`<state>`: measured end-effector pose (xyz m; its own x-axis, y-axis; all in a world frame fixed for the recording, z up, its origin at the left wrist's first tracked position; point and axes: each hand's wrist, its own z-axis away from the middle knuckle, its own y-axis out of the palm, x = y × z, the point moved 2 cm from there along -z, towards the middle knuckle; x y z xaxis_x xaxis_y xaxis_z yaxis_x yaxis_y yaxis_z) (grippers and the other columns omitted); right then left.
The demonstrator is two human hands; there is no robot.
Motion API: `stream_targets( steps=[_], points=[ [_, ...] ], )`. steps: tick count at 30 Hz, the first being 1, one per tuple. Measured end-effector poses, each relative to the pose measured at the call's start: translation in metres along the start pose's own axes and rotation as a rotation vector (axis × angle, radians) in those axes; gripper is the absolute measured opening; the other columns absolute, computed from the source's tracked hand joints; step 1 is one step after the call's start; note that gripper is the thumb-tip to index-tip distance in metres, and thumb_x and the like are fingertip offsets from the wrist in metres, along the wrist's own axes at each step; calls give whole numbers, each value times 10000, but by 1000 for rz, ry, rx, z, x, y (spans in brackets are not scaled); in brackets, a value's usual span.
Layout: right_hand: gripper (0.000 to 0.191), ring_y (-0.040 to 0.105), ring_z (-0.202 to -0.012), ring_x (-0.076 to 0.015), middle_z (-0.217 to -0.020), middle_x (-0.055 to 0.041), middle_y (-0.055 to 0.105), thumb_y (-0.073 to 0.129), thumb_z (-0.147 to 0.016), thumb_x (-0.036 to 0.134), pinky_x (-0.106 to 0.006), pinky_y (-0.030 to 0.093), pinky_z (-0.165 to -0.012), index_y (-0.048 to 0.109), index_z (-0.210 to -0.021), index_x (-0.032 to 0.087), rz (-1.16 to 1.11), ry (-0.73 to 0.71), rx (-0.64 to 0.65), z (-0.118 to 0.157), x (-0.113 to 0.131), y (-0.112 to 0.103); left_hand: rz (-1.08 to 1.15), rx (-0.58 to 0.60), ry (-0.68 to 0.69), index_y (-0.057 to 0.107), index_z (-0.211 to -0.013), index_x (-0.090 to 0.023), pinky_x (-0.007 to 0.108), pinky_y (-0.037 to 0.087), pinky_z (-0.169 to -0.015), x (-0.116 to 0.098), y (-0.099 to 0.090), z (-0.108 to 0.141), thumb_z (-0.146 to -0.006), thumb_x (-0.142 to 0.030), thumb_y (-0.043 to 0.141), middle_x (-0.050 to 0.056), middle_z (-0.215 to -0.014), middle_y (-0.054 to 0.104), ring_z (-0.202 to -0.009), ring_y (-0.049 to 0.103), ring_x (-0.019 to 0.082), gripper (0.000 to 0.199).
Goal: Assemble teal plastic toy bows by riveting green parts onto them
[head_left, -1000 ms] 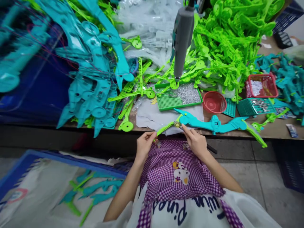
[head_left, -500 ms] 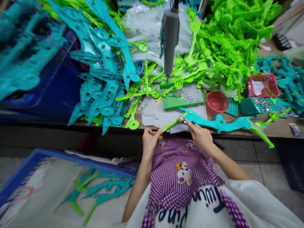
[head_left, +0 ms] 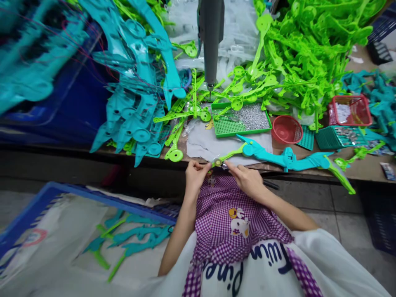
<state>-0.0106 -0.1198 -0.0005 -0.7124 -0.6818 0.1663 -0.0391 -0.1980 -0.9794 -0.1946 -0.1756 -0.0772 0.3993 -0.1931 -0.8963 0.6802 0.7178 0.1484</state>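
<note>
A long turquoise plastic piece [head_left: 272, 156], shaped like a hanger body, lies along the table's front edge with a lime-green arm at each end. My left hand [head_left: 195, 175] pinches the tip of its left green arm [head_left: 232, 152]. My right hand [head_left: 246, 178] is closed round a black-handled tool [head_left: 218, 162] with a round, dull-yellow head and a silvery neck. That head is at the green arm near my left fingertips; whether it presses on the arm, I cannot tell. Part of the black handle shows beyond my right wrist.
A grey electric screwdriver [head_left: 210, 45] hangs over a green tray [head_left: 224, 128] of small metal parts. Red basket [head_left: 287, 130] and teal box [head_left: 334, 138] stand right. Lime-green arms [head_left: 297, 53] and turquoise pieces [head_left: 136, 86] are heaped behind. A blue crate [head_left: 51, 189] sits lower left.
My right hand and the tool's head have moved left, from the green arm's joint toward its tip. My left hand stays at the tip. The view has shifted slightly.
</note>
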Motion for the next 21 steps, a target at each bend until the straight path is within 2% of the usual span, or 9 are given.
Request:
stream_targets(
  steps=[2,3,6,8,11,14,17,19,21],
  points=[
    [443,702,-720,-177,-936,-57,745,402,-1012,332,-246,486,-616,487,-1447,321,-51,28,38,-5,1,-3,-7,-7,10,339,-715,-226,233,537,-512,-1,1,0,-432,-437,870,-73,-546,589,-467,614,117,637],
    [442,715,-774,-186,-988,-60,752,400,-1011,326,-253,505,-650,497,-1442,310,-111,32,11,-6,-2,-7,-12,-2,14,348,-707,-224,238,540,-510,-3,1,1,-441,-443,865,-78,-541,575,-461,607,115,621],
    [440,701,-1006,-204,-1192,-79,721,382,-1010,332,-289,534,-813,538,-1414,258,-326,43,-207,2,-30,-31,-69,79,92,468,-726,-198,257,575,-577,-14,0,10,-489,-420,853,-46,-635,624,-555,655,128,504],
    [449,688,-1035,-212,-1251,-90,696,394,-1000,374,-316,531,-852,560,-1394,236,-382,84,-336,16,-61,-52,-156,145,209,576,-812,-181,272,597,-660,-24,-2,19,-533,-391,844,11,-804,701,-694,704,153,441],
    [460,697,-822,-214,-1072,-99,751,462,-957,441,-312,515,-714,615,-1330,220,-252,230,-369,48,-114,-83,-357,128,469,675,-917,-174,277,601,-686,-44,-6,31,-659,-386,799,54,-930,741,-747,714,160,356],
    [433,606,-601,-188,-739,-66,710,539,-893,505,-276,415,-569,708,-1148,199,-58,468,-449,80,-153,-107,-553,40,822,732,-888,-181,258,580,-627,-67,-9,35,-730,-362,786,43,-840,754,-639,680,138,247],
    [441,521,-557,-148,-668,-27,626,525,-885,548,-264,385,-557,697,-1045,176,-182,537,-630,92,-165,-113,-618,-10,1101,743,-795,-190,246,542,-587,-88,-5,31,-732,-344,807,22,-715,737,-564,641,126,178],
    [473,485,-565,-136,-671,-9,589,488,-897,576,-263,396,-569,672,-1036,164,-322,522,-721,87,-164,-105,-629,-47,1176,743,-772,-192,237,509,-557,-99,0,26,-748,-339,800,12,-678,726,-528,612,114,160],
    [511,452,-548,-129,-627,18,537,515,-870,612,-257,390,-553,668,-1027,151,-395,509,-719,79,-157,-91,-642,-75,1175,745,-774,-191,231,474,-526,-107,6,22,-764,-339,787,8,-669,721,-505,585,104,154]
  ],
)
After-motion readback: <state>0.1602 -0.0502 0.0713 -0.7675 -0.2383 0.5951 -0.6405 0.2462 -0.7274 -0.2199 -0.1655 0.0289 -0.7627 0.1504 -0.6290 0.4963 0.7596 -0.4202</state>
